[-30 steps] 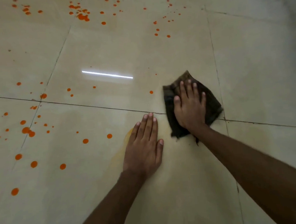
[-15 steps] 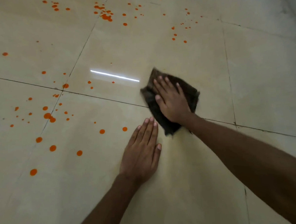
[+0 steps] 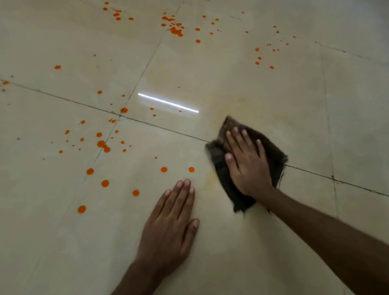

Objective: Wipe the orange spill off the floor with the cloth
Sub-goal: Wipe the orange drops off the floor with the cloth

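The right hand [image 3: 247, 164] lies palm-down on a dark cloth [image 3: 276, 157], fingers straight and slightly spread, pressing it flat to the floor [image 3: 288, 251]; no finger curls round the fabric. The cloth is crumpled and frayed at its near edge. It sits astride a dark tile joint [image 3: 164, 126] that runs diagonally across the view, right of centre. The left hand [image 3: 171, 225] rests flat on bare tile just left of and nearer than the cloth, fingers straight and held together, thumb out to the side, holding nothing and apart from the cloth. The orange spill [image 3: 101, 143] shows as scattered round drops, most of them left of and beyond both hands. The two closest drops [image 3: 191, 169] lie just beyond the left fingertips and beside the cloth's left edge. A denser cluster of drops [image 3: 173, 30] sits near the far joint, with finer specks [image 3: 272, 67] to its right. A faint yellowish smear [image 3: 211, 176] marks the tile touching the cloth's left edge. A bright strip of reflected light [image 3: 168, 102] lies on the glossy tile beyond the cloth. The tiles right of the cloth carry no visible orange.
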